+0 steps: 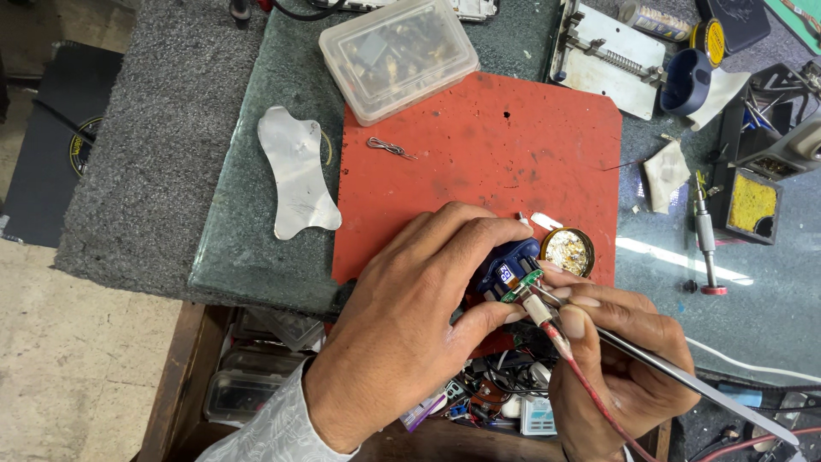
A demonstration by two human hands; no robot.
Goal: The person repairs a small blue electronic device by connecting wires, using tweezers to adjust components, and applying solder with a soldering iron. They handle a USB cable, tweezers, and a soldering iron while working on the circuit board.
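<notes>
Blue battery pack point(506, 267) with small circuit board is clamped in left hand point(410, 316); right hand point(620, 364) pinches tweezers point(658, 364) and red wire point(590, 389) together.

The left hand point(410, 316) comes in from the lower left, back of the hand up, wrist in a pale patterned sleeve. Its fingers arch forward and curl down, thumb tip pressed inward in a pinch. The right hand point(620, 359) sits just beside it at lower right, knuckles up, thumb and 2 fingers closed in a pen-like grip, fingertips nearly touching the left thumb.
</notes>
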